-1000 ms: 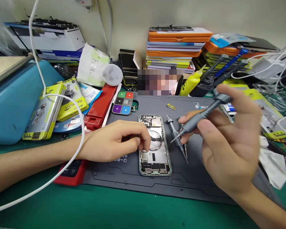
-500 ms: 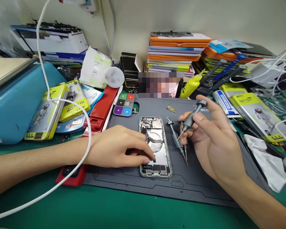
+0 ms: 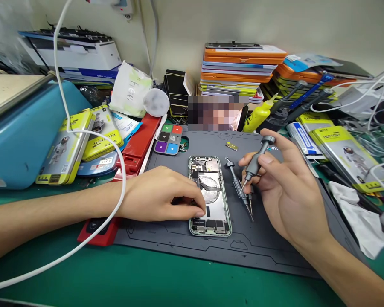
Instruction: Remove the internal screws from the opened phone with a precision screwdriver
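An opened smartphone (image 3: 214,215) lies face up on the grey mat (image 3: 179,247), its inner parts bare, with a round coil in the middle. My left hand (image 3: 166,194) rests over its lower left side, thumb and forefinger pinched together above the battery area; whatever is between the fingertips is hidden. To the right of the phone, my right hand (image 3: 291,187) grips a grey precision screwdriver (image 3: 255,162), tilted with the tip pointing down and left, off the phone. Below that tip, another screwdriver (image 3: 236,181) lies on the mat beside a further one partly covered by my fingers.
A colored parts tray (image 3: 169,138) and a small yellowish piece (image 3: 231,146) sit behind the phone. Yellow battery boxes (image 3: 65,149) stand left, more (image 3: 345,153) right. A white cable (image 3: 123,179) hangs across my left forearm. Orange cases (image 3: 243,55) are stacked at the back.
My left forefinger has drawn back toward the thumb, closing into a pinch and uncovering a small black strip on the phone. The screwdriver in my right hand has shifted slightly.
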Demonstrator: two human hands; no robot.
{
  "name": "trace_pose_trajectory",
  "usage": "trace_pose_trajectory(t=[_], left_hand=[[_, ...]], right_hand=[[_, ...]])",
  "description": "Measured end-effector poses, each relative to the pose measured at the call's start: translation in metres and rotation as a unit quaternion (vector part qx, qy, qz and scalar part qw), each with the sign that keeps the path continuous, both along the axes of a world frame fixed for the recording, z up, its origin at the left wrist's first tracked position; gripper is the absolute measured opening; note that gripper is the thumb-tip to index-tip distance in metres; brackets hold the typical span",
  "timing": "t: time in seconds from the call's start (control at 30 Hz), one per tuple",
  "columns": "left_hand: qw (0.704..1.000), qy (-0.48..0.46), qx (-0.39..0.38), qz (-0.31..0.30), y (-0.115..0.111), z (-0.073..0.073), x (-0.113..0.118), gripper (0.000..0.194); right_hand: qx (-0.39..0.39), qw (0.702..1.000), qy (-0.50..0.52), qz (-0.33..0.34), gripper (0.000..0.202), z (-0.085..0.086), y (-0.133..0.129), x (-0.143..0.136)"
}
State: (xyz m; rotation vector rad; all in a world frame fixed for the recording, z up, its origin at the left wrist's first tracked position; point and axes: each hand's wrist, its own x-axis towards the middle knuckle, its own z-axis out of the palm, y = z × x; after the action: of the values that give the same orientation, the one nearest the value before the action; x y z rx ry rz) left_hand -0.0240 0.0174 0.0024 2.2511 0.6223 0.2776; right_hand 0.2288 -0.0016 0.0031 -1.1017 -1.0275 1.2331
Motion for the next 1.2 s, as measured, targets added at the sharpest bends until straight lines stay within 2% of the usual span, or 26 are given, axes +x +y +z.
trace_pose_trajectory(t=[0.47,0.67,0.8,1.0,1.2], left_hand=[[0.998,0.039,0.042,0.011,-0.001,-0.003,0.0,0.017],[0.988,0.049,0.15,-0.002,-0.009,-0.006,0.002,0.017],[0.974,0.054,0.218,-0.012,-0.013,-0.008,0.003,0.028],[0.962,0.024,0.272,-0.006,-0.014,-0.007,0.003,0.036],[0.96,0.024,0.277,-0.032,-0.013,-0.01,0.003,0.04]], right_hand=[[0.024,0.999,-0.022,0.002,0.042,-0.001,0.0,0.0],[0.026,0.999,-0.022,-0.001,0.034,-0.002,0.0,0.0],[0.029,0.999,-0.028,-0.005,0.034,-0.002,0.0,0.0],[0.024,0.999,-0.026,-0.007,0.035,-0.001,0.0,-0.001],[0.044,0.998,-0.043,-0.023,0.04,-0.004,0.0,0.001]])
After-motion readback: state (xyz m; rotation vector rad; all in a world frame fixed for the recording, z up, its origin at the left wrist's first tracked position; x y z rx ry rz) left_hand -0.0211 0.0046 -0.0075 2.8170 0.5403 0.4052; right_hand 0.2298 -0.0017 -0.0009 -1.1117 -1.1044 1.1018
